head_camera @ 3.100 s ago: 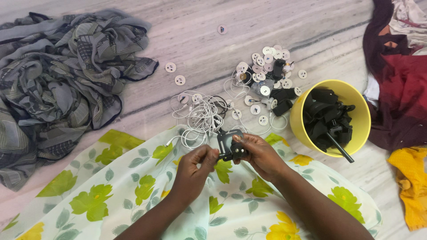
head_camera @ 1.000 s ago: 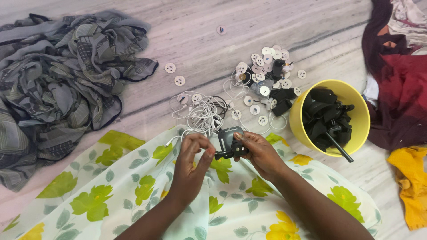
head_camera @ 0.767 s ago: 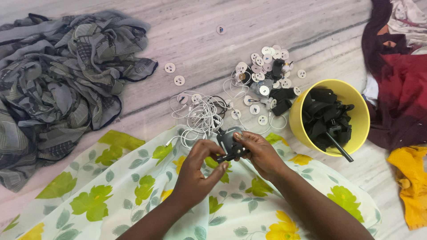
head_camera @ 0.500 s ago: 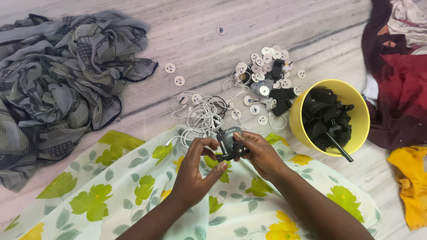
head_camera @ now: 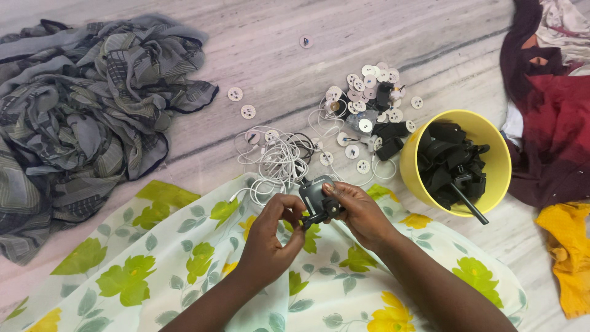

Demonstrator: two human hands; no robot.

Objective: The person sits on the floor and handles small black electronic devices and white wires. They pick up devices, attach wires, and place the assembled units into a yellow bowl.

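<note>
My right hand (head_camera: 359, 212) grips a small dark grey clip-like device (head_camera: 316, 198) over my lap. My left hand (head_camera: 270, 237) is curled beside it, fingertips pinching at the black lower end of the device. Both hands hover above a white cloth printed with green leaves and yellow flowers (head_camera: 153, 264). Just beyond the hands lies a tangle of white cables (head_camera: 276, 160). Further back sits a heap of white round discs and black parts (head_camera: 369, 104).
A yellow bowl (head_camera: 491, 150) full of black parts stands at the right. A crumpled grey checked cloth (head_camera: 74, 123) lies at the left. Dark red cloth (head_camera: 553, 110) and an orange cloth (head_camera: 568, 252) lie at the right edge. Loose discs (head_camera: 241, 102) dot the marble floor.
My left hand lifted its fingers away from the device, then came back and pinched its lower end. The right hand kept hold and barely moved.
</note>
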